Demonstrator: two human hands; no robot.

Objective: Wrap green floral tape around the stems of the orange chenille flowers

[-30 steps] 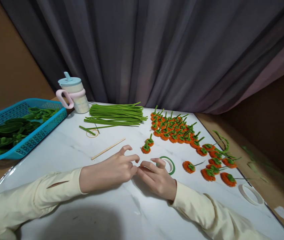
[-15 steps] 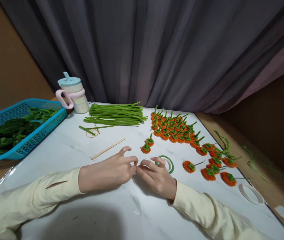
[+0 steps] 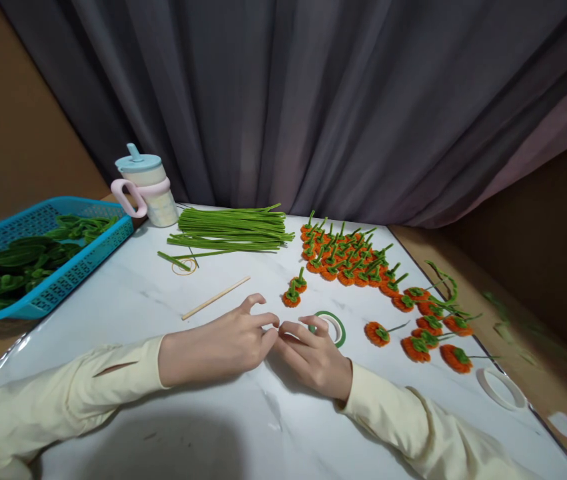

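My left hand and my right hand meet above the middle of the white table. Thumb and index finger of each are pinched together, tips almost touching; whatever lies between them is hidden or too small to make out. Behind the right hand's raised finger shows a green-rimmed roll of tape, partly covered; whether the hand touches it I cannot tell. Just beyond the hands stand two small orange fuzzy persimmons with green tops and short stems. A thin wooden stick lies beyond my left hand.
Many similar persimmons stand in a cluster at the back right, others lying nearer with thin wires. Green pipe cleaners are piled at the back. A lidded cup, a blue basket of green leaves and a white ring stand around.
The fingertips of both hands have shifted slightly left and then back, staying pinched close together. The green tape roll has crept a little to the left. Everything else looks still.
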